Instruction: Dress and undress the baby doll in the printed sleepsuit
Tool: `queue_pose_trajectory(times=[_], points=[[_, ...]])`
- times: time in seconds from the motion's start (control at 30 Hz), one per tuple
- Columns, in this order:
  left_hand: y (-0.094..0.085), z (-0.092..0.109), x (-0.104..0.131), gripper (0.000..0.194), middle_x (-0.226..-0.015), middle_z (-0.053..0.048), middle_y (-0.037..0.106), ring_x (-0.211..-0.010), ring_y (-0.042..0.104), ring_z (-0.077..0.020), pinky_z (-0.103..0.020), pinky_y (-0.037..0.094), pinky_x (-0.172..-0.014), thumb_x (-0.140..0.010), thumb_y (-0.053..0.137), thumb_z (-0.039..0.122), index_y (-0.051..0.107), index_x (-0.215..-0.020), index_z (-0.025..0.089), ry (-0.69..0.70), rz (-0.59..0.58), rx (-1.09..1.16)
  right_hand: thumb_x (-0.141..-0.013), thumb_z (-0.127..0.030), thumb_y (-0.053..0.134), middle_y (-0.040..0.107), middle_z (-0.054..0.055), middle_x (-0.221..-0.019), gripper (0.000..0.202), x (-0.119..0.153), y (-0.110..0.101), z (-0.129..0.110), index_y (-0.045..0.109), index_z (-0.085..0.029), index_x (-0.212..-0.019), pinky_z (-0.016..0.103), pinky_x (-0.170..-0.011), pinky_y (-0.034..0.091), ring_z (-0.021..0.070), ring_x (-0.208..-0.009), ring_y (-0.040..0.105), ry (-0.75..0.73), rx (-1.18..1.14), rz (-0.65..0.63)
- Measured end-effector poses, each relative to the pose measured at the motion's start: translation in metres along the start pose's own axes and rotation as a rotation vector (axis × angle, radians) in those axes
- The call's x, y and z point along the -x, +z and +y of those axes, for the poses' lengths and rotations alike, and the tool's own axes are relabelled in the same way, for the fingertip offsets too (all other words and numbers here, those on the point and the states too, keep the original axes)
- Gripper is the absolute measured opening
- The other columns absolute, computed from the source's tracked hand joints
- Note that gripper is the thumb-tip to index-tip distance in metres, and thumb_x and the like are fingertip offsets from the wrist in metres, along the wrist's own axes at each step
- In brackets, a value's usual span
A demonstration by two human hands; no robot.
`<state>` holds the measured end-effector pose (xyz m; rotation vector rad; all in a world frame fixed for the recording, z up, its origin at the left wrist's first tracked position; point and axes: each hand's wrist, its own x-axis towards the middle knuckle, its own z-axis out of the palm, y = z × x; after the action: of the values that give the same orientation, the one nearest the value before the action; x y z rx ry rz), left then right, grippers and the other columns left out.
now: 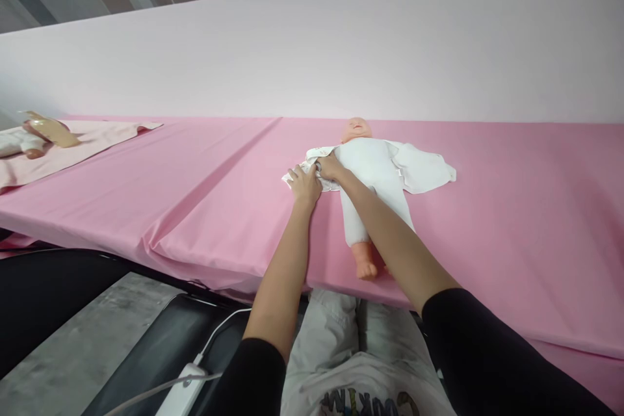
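Observation:
A baby doll (373, 162) with a white cloth body lies on its back on the pink sheet (234, 182), head toward the wall. A white garment (426, 170) spreads out from both sides of its torso. My left hand (305, 183) rests on the garment's left sleeve, its fingers spread. Just right of it, my right hand (330, 167) is closed at the same sleeve near the doll's arm; its fingertips are partly hidden in the cloth. The doll's far foot is mostly covered by my right forearm.
At the far left, a hand (53, 131) or similar tan form lies near another doll (19, 143) on a light pink cloth (97, 146). A white wall (312, 58) rises behind the table. A white power strip (182, 393) with cables sits below the front edge.

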<state>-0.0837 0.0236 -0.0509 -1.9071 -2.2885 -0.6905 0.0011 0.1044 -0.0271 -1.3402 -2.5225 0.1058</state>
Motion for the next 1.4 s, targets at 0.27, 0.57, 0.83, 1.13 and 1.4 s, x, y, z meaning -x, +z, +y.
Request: queue_pose_trajectory(times=[0.27,0.57,0.83,1.13,1.4], points=[[0.001,-0.002,-0.003,0.037,-0.119,-0.016,0.044,-0.116,0.039,-0.0316,-0.045,0.041,-0.090,-0.085,0.037,0.016,0.054,-0.117,0.026,0.056,0.015,0.010,-0.086,-0.006,0.042,0.064,0.020,-0.110,0.030,0.001,0.004,-0.002,0.066,-0.005,-0.102,0.047,-0.104,0.021,0.0322,-0.117,0.044,0.025,0.203,0.117],[0.000,-0.015,-0.007,0.032,-0.114,-0.014,0.049,-0.113,0.046,-0.0281,-0.037,0.044,-0.085,-0.084,0.044,0.023,0.050,-0.116,0.025,-0.063,-0.005,0.095,-0.073,-0.006,0.057,0.057,0.016,-0.108,0.034,0.001,-0.005,0.014,0.061,-0.006,-0.106,0.038,-0.093,0.036,0.0283,-0.105,0.044,0.073,0.156,0.306],[-0.001,-0.017,-0.009,0.037,-0.108,-0.014,0.055,-0.112,0.050,-0.0279,-0.037,0.040,-0.090,-0.083,0.046,0.024,0.049,-0.120,0.024,-0.110,0.007,0.096,-0.068,-0.011,0.054,0.058,0.012,-0.104,0.037,-0.008,-0.006,0.029,0.062,-0.011,-0.104,0.047,-0.099,0.033,0.0280,-0.101,0.047,0.151,-0.163,0.409],[0.003,-0.023,-0.015,0.032,-0.098,-0.011,0.062,-0.095,0.058,-0.0245,-0.034,0.041,-0.082,-0.082,0.042,0.015,0.049,-0.111,0.023,-0.073,0.059,0.167,-0.069,-0.004,0.053,0.055,0.014,-0.106,0.041,0.004,-0.011,0.015,0.061,-0.013,-0.108,0.041,-0.093,0.036,0.0285,-0.103,0.047,0.124,0.002,0.367],[0.008,-0.032,-0.020,0.018,-0.068,-0.001,0.063,-0.066,0.057,-0.0173,-0.025,0.036,-0.060,-0.062,0.048,0.008,0.055,-0.071,0.021,-0.129,0.133,0.444,-0.077,0.000,0.046,0.050,0.018,-0.119,0.039,0.016,-0.008,-0.002,0.056,-0.014,-0.113,0.053,-0.095,0.032,0.0319,-0.110,0.043,0.029,0.343,0.290]])
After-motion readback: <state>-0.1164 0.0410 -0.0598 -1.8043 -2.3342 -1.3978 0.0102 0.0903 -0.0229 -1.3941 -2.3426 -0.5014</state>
